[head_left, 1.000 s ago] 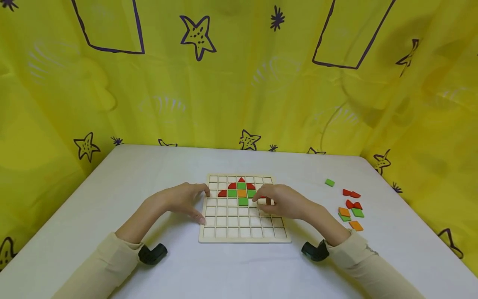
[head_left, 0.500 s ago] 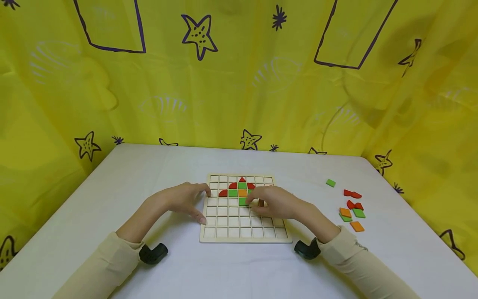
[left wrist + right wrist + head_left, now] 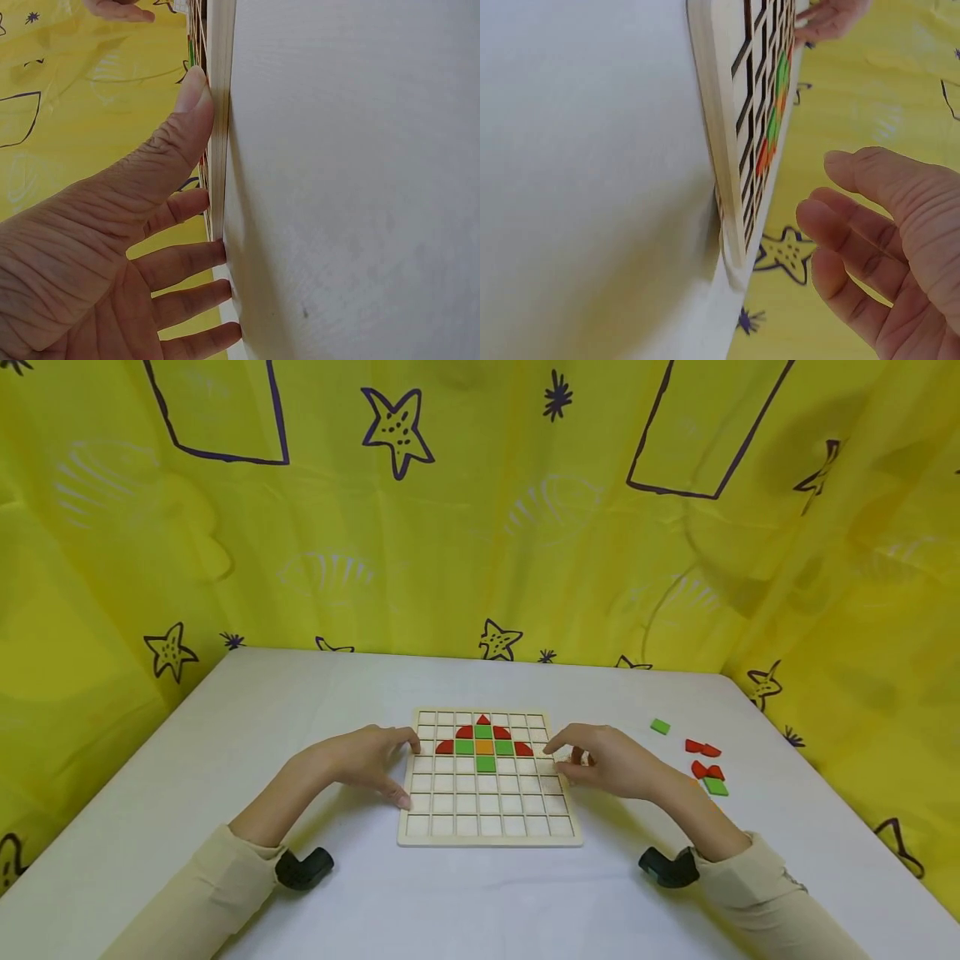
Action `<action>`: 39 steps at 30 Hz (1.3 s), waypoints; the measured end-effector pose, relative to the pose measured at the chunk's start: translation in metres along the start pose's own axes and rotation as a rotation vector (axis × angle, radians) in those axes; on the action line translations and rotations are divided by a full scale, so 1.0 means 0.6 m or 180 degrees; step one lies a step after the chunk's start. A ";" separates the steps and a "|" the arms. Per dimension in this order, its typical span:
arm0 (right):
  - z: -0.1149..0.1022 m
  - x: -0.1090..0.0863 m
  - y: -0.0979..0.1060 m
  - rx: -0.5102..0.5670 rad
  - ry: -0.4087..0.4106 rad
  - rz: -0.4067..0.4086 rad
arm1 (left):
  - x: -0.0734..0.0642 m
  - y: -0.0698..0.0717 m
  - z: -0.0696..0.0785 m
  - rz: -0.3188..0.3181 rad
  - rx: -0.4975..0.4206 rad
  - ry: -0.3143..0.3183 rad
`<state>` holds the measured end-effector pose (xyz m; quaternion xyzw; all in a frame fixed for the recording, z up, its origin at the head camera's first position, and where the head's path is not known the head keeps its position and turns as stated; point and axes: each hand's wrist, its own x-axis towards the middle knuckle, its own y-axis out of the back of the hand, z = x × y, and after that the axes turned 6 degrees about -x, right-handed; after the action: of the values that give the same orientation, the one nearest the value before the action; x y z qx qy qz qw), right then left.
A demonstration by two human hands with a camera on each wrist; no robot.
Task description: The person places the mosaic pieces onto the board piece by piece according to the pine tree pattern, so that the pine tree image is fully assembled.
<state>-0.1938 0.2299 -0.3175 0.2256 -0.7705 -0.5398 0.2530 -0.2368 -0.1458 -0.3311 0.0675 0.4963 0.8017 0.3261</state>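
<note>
A pale wooden grid board (image 3: 487,842) lies flat on the table in the head view. Set in its upper cells are a red triangle (image 3: 483,720), red curved pieces (image 3: 445,747), green squares (image 3: 486,765) and an orange square (image 3: 485,747). My left hand (image 3: 363,758) touches the board's left edge with thumb and fingertips, the fingers fairly straight in the left wrist view. At the right edge hovers my right hand (image 3: 615,762), fingers loosely bent. The right wrist view shows no piece between its thumb (image 3: 855,169) and fingers.
Loose red pieces (image 3: 702,748) and green squares (image 3: 660,726) lie on the white table (image 3: 337,685) to the right. My right forearm partly covers orange pieces there. A yellow patterned cloth (image 3: 480,527) hangs behind the table.
My right hand moves slightly left over the board, then right to its edge, uncovering the green and red pieces on that side. The left hand stays at the left edge.
</note>
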 end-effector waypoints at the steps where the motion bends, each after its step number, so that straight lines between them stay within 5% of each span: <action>1: 0.004 -0.007 0.003 0.0032 -0.0048 0.0035 | -0.001 0.000 0.000 -0.0004 -0.0001 0.0017; 17: 0.066 -0.103 0.040 -0.0161 -0.0057 0.0763 | -0.003 0.000 -0.004 -0.0017 -0.0027 -0.0009; 39: 0.177 -0.209 0.068 -0.0445 -0.0799 0.0695 | -0.002 0.002 0.002 -0.0017 -0.0041 0.0004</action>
<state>-0.1675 0.3969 -0.3277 0.0534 -0.7766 -0.5852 0.2270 -0.2359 -0.1460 -0.3290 0.0636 0.4915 0.8041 0.3283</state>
